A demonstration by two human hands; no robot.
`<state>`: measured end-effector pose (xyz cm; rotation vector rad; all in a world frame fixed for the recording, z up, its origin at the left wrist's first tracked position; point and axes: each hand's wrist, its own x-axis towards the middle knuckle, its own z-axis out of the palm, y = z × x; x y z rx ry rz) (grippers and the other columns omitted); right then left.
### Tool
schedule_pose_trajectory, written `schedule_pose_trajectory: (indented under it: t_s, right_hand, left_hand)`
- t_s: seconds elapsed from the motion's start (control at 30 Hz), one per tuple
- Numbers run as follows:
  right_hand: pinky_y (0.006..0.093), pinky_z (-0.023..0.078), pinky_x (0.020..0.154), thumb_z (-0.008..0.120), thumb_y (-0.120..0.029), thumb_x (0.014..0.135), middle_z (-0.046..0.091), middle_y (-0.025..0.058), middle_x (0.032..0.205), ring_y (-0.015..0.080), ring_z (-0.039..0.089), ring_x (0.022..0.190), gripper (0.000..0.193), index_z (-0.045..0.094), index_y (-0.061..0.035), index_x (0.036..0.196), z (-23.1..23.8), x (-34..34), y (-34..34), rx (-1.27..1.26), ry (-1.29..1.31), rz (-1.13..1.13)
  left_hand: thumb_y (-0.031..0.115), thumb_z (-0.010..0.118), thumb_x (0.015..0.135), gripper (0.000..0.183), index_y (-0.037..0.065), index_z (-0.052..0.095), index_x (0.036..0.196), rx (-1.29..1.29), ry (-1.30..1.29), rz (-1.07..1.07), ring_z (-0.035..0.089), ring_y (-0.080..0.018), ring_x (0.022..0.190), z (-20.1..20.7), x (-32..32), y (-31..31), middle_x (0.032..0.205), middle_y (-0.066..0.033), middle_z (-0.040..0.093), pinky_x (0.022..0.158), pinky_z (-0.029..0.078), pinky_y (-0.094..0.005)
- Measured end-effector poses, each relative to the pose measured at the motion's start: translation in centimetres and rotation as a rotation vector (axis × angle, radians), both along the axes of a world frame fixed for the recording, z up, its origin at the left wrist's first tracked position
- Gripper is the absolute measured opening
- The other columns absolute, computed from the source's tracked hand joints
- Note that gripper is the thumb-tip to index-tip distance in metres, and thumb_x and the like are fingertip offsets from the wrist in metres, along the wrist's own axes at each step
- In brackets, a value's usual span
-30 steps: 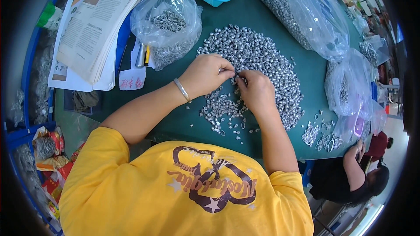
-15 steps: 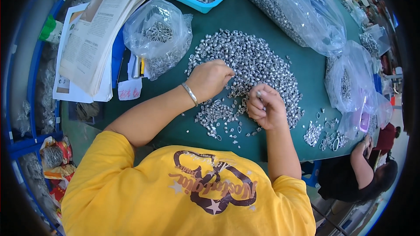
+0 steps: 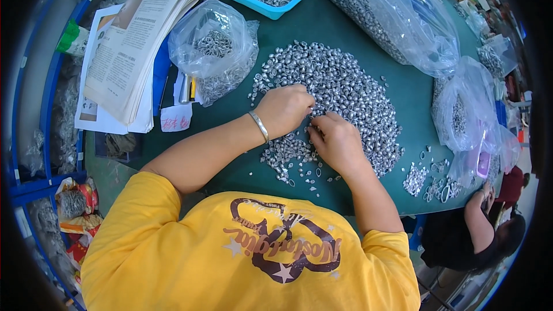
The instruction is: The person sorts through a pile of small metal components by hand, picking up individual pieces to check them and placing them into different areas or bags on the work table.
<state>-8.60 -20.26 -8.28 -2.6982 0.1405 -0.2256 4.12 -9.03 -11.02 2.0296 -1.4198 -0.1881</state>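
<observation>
A broad pile of small silver metal pieces, rounded and ring-like, lies on the green tabletop. My left hand, with a silver bangle at its wrist, is closed over the pile's near left part, fingertips pinched together. Close beside it, my right hand is also closed, thumb and fingers bent down at the pile's near edge. What either hand pinches is hidden. A smaller heap of silver bits lies below my hands.
A blue basket of similar pieces stands at the back. Clear plastic bags sit left and right. Papers lie at far left. Small sorted heaps are near right, where another person sits.
My right hand has turned over and moved left, close to my left hand; a small silver piece showed in its fingers before. My left hand has barely moved.
</observation>
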Motion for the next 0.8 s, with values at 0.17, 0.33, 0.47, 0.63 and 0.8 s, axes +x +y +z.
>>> schedule_pose_trajectory:
  t_s: [0.17,0.33,0.47,0.63,0.8]
  right_hand:
    - [0.0197,0.030,0.040,0.056,-0.002,0.077,0.049,-0.0003,0.063,0.0050,0.039,0.047,0.006,0.056,-0.0020,0.083,0.1,-1.1,-1.1,1.304,0.064,-0.207]
    - [0.0171,0.024,0.036,0.047,-0.003,0.082,0.049,0.0068,0.064,0.0067,0.032,0.042,0.010,0.051,-0.0035,0.091,-0.3,-1.4,-1.3,2.170,0.076,-0.246]
    - [0.0173,0.024,0.036,0.044,-0.010,0.084,0.048,0.0083,0.065,0.0082,0.033,0.043,0.012,0.051,-0.0039,0.092,-0.7,-1.3,-0.9,2.401,0.072,-0.129]
    - [0.0169,0.024,0.036,0.043,-0.011,0.086,0.045,0.0068,0.064,0.0078,0.033,0.044,0.012,0.051,-0.0035,0.092,-0.7,-1.1,-0.4,2.511,0.060,0.009]
    - [0.0165,0.024,0.036,0.049,-0.010,0.086,0.047,0.0064,0.063,0.0061,0.032,0.043,0.007,0.050,-0.0049,0.091,-0.9,-1.1,0.1,2.457,0.034,0.022]
  left_hand:
    - [0.007,0.062,0.077,0.006,0.003,0.060,0.081,-0.208,0.493,0.004,0.053,-0.0131,0.060,0.3,-0.4,0.5,0.068,-0.0045,0.054,0.054,0.044,-0.0268]
    - [0.003,0.055,0.084,0.014,-0.001,0.054,0.097,-0.091,1.676,0.076,0.039,-0.0030,0.051,2.3,-1.2,2.2,0.068,0.0014,0.049,0.043,0.029,-0.0141]
    - [-0.001,0.056,0.082,0.012,0.000,0.055,0.095,-0.244,1.820,0.000,0.041,-0.0039,0.052,1.6,-2.1,3.1,0.073,-0.0021,0.053,0.044,0.031,-0.0153]
    - [-0.003,0.057,0.081,0.013,0.000,0.055,0.093,-0.273,1.782,0.039,0.041,-0.0046,0.052,1.9,-2.5,3.6,0.081,-0.0047,0.056,0.045,0.033,-0.0154]
    - [0.001,0.055,0.084,0.014,0.001,0.055,0.098,-0.398,1.951,-0.088,0.041,-0.0040,0.055,1.6,-2.7,3.8,0.086,-0.0052,0.056,0.047,0.033,-0.0149]
